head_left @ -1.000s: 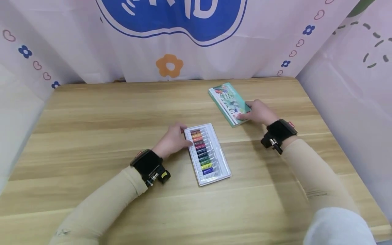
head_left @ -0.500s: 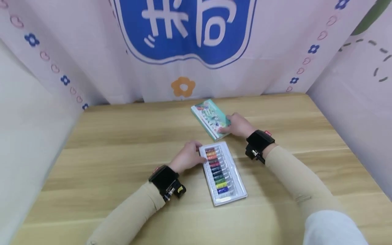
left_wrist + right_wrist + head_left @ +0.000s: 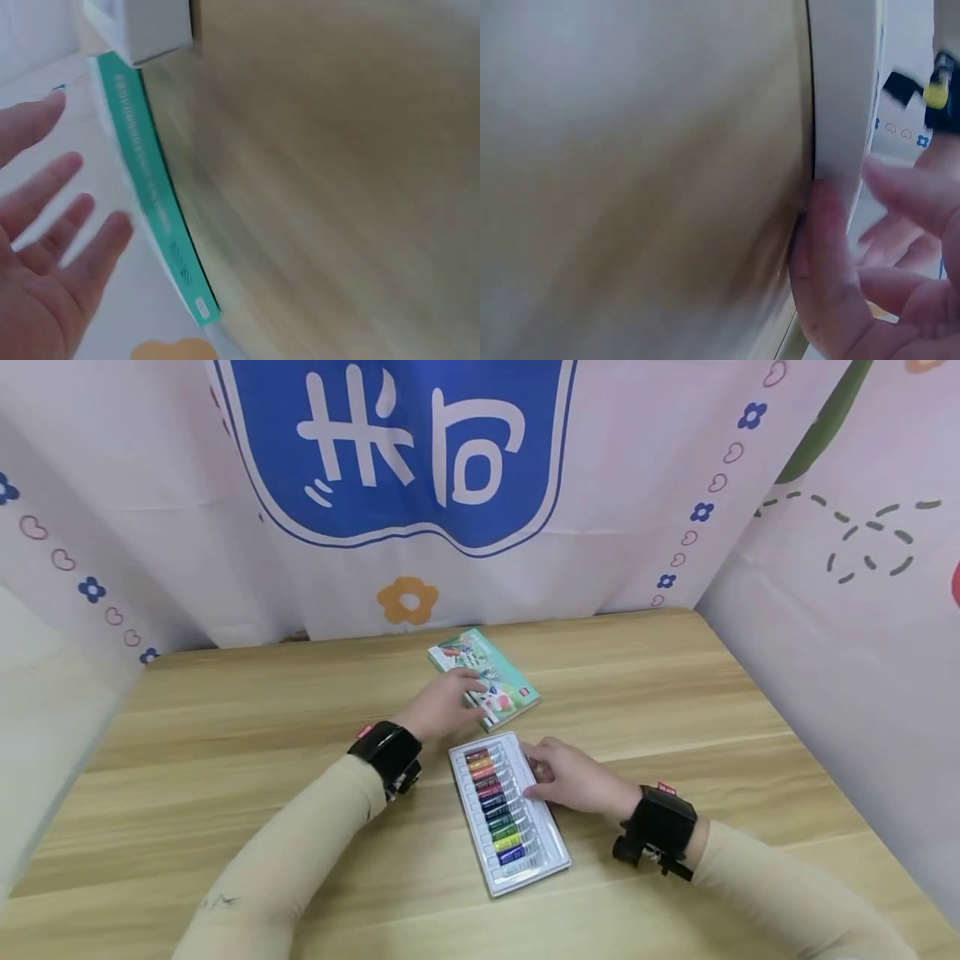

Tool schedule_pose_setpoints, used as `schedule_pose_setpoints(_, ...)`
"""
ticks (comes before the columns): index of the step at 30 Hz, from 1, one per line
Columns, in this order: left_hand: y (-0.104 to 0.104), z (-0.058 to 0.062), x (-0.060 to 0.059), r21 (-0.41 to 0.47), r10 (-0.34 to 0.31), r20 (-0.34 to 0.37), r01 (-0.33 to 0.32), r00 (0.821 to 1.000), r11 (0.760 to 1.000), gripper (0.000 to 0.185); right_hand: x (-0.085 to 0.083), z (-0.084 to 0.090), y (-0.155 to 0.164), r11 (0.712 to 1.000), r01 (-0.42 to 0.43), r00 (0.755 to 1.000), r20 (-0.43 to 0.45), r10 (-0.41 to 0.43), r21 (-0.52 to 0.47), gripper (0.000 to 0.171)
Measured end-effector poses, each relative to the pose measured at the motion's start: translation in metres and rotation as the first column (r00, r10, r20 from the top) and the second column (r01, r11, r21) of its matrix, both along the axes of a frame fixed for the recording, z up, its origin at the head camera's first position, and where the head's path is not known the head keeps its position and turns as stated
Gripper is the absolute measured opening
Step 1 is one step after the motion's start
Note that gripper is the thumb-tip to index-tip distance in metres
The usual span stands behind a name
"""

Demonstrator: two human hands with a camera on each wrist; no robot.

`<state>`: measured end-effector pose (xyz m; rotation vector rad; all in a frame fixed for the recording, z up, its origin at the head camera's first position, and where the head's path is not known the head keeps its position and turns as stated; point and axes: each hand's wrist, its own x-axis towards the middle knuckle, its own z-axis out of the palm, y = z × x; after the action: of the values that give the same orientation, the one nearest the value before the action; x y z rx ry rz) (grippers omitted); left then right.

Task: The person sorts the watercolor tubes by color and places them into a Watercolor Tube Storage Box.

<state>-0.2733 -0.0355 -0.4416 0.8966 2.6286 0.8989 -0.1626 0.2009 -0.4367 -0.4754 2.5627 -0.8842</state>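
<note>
A white plastic tray of paint tubes [image 3: 510,814] lies just below the middle of the head view, its long side running from upper left to lower right, the tubes lined up from orange and red at the far end through greens to yellow and blue at the near end. The right hand [image 3: 566,777] rests against the tray's right edge near its far end, fingers loosely bent over the rim; the right wrist view shows the thumb [image 3: 821,255] pressed against the white rim, though whether the fingers truly grip it cannot be told. Just above the tray, close to its far end, lies a green box [image 3: 486,677] with a printed leafy cover. The left hand [image 3: 442,706] lies on the box's left part with fingers spread and nearly straight; in the left wrist view the palm is spread open beside the box's teal edge [image 3: 154,187]. Both lie on a light wooden table [image 3: 225,760]. Behind it, across the top of the frame, hangs a pale cloth backdrop [image 3: 637,468] with a blue emblem and small flowers.
</note>
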Motion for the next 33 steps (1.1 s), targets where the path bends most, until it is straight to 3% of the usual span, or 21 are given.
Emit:
schedule_pose_setpoints(5, 0.010, -0.006, -0.014, -0.137, -0.105, -0.011, 0.103, 0.994, 0.985, 0.047, -0.001, -0.005, 0.001, 0.999, 0.021, 0.999, 0.027, -0.021, -0.027, 0.067)
schedule_pose_setpoints(11, 0.008, -0.008, -0.018, -0.180, -0.134, -0.049, 0.123, 0.990, 0.976, 0.040, -0.009, 0.005, 0.022, 0.997, 0.080, 0.996, 0.050, -0.080, -0.003, 0.059)
schedule_pose_setpoints(14, 0.005, -0.011, -0.013, -0.196, -0.125, -0.063, 0.110, 0.990, 0.974, 0.038, -0.011, 0.009, 0.033, 0.995, 0.087, 0.995, 0.042, -0.089, 0.041, 0.055)
schedule_pose_setpoints(18, -0.002, -0.016, 0.004, -0.228, -0.090, -0.047, 0.077, 0.995, 0.971, 0.037, -0.010, 0.006, 0.043, 0.996, 0.073, 0.996, 0.048, -0.076, 0.059, 0.052)
schedule_pose_setpoints(24, -0.008, -0.003, 0.021, -0.238, -0.107, -0.020, 0.099, 0.994, 0.966, 0.031, -0.007, 0.010, 0.053, 0.994, 0.061, 0.997, 0.042, -0.064, 0.089, 0.050)
schedule_pose_setpoints(26, -0.011, 0.005, 0.017, -0.194, -0.096, -0.002, 0.094, 0.995, 0.976, 0.026, -0.005, 0.014, 0.056, 0.993, 0.031, 0.998, 0.042, -0.036, 0.112, 0.051)
schedule_pose_setpoints(29, -0.019, 0.015, -0.002, -0.132, -0.054, 0.017, 0.056, 0.998, 0.990, 0.031, -0.001, 0.019, 0.061, 0.991, -0.016, 0.998, 0.057, 0.009, 0.130, 0.056)
schedule_pose_setpoints(33, -0.035, 0.017, -0.032, -0.162, 0.014, 0.029, -0.009, 0.999, 0.987, 0.065, 0.011, 0.018, 0.062, 0.990, -0.049, 0.996, 0.085, 0.038, 0.131, 0.066)
